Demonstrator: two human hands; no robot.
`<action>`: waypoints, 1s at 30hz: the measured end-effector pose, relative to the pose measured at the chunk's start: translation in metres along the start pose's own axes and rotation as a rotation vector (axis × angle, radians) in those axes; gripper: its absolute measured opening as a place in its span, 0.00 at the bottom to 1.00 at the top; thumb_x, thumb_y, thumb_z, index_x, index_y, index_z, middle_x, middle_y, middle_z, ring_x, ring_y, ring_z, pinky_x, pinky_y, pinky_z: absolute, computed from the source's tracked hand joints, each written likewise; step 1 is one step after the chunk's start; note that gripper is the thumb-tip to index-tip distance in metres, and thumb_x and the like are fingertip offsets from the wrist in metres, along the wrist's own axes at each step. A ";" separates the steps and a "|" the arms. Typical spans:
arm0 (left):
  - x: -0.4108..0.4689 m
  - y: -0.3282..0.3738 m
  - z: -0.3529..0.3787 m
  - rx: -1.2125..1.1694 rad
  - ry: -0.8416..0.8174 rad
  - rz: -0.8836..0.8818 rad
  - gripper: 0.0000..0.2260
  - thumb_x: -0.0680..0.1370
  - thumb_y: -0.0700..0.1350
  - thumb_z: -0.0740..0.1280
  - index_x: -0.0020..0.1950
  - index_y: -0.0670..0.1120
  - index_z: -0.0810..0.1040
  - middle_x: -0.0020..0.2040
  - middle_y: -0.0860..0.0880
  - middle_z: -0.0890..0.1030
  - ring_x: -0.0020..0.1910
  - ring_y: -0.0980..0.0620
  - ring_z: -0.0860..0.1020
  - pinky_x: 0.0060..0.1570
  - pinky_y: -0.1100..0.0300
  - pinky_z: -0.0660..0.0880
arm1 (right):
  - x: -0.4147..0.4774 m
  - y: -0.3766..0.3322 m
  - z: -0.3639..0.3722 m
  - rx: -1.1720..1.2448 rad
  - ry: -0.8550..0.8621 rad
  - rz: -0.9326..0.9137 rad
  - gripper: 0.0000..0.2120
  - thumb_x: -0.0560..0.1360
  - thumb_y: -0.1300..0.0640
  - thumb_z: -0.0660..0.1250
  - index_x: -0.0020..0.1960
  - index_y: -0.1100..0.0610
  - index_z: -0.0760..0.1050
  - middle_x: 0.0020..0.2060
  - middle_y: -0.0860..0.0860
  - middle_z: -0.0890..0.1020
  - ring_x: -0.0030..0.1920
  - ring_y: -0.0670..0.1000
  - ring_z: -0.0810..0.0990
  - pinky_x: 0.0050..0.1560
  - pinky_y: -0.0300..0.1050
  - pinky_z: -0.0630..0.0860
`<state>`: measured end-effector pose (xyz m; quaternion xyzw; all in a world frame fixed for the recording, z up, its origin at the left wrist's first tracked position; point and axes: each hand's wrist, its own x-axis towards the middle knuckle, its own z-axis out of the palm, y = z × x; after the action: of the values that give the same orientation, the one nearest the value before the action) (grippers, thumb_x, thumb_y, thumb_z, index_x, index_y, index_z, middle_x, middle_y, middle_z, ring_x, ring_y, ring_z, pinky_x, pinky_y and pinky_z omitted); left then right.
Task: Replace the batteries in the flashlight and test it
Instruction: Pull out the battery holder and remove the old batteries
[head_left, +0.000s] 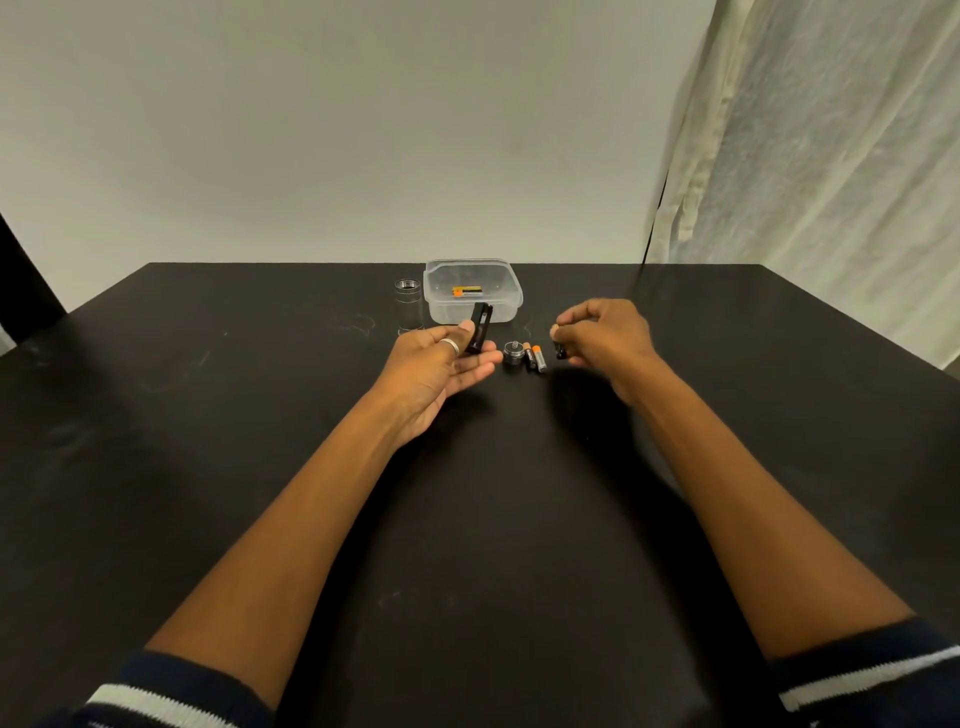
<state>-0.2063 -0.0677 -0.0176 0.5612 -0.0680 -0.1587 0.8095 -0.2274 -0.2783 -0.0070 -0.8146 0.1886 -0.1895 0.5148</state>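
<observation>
Left hand (441, 369) palm-up, gripping holder (480, 328); right hand (605, 332) pinching battery (560, 351)

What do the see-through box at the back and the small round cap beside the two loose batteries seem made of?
See-through rectangular box: probably translucent plastic, since its cloudy walls let the orange-and-black pack inside show. Small round dark cap: likely dull grey metal, with a coiled spring in its middle; too small to be sure.

Even indoor light, soft shadows under the arms, wide-angle bending at edges, sharp focus.
</observation>
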 end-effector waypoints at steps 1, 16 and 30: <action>0.000 0.000 0.000 0.002 -0.001 -0.002 0.08 0.83 0.42 0.65 0.53 0.37 0.79 0.50 0.38 0.85 0.47 0.46 0.87 0.43 0.60 0.83 | 0.002 0.002 0.001 -0.063 0.007 -0.005 0.04 0.74 0.62 0.75 0.41 0.54 0.83 0.42 0.51 0.86 0.39 0.47 0.84 0.37 0.39 0.83; 0.002 0.001 0.000 -0.020 -0.001 -0.021 0.08 0.83 0.42 0.66 0.54 0.37 0.80 0.45 0.40 0.87 0.47 0.45 0.87 0.41 0.59 0.83 | 0.003 0.004 0.009 -0.332 -0.027 -0.066 0.07 0.73 0.59 0.73 0.36 0.56 0.84 0.32 0.51 0.86 0.33 0.48 0.86 0.47 0.51 0.86; 0.003 0.000 -0.001 -0.016 -0.008 -0.029 0.08 0.83 0.42 0.66 0.55 0.38 0.80 0.46 0.39 0.87 0.48 0.45 0.87 0.41 0.60 0.83 | 0.000 -0.008 -0.014 -0.411 -0.448 -0.118 0.29 0.69 0.59 0.81 0.68 0.57 0.78 0.59 0.52 0.83 0.60 0.51 0.81 0.68 0.50 0.75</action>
<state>-0.2031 -0.0681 -0.0180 0.5550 -0.0619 -0.1735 0.8112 -0.2331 -0.2857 0.0061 -0.9326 0.0571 0.0073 0.3563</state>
